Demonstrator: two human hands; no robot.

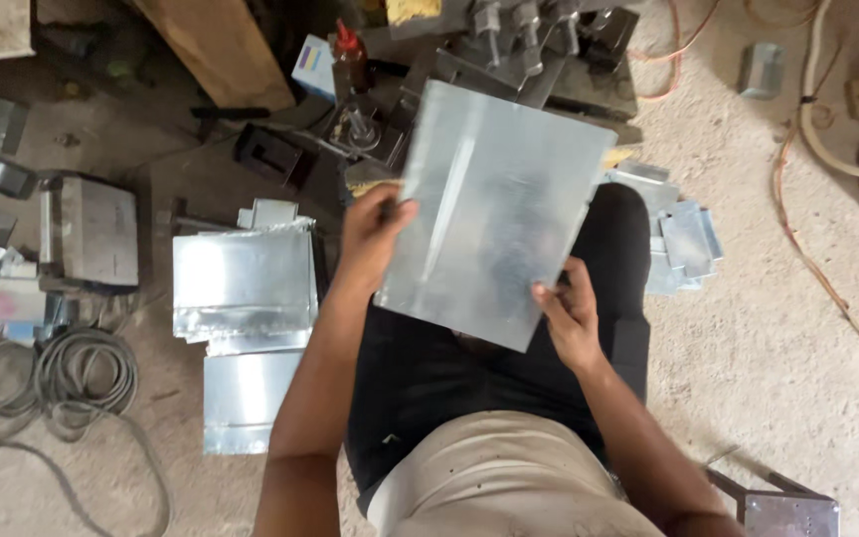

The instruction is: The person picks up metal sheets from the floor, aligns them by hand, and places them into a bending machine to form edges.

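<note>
Head view, left to right: coiled cable (57, 373) far left of the metal sheet (494, 209), stack of cut sheets (243, 283) just left of it, left hand (375, 234) pinching its left edge, fingers closed on it. Sheet held tilted over the lap below the press tool (539, 45); right hand (569, 313) clamped on its lower right corner, folded blanks (683, 244) just right. Judged risks: cuts from bare-skin grip on raw edges; slip from a narrow corner hold.

Press tooling (534, 45) blocks ahead; sheet stack (243, 283) crowds left; right floor (768, 328) open.
</note>
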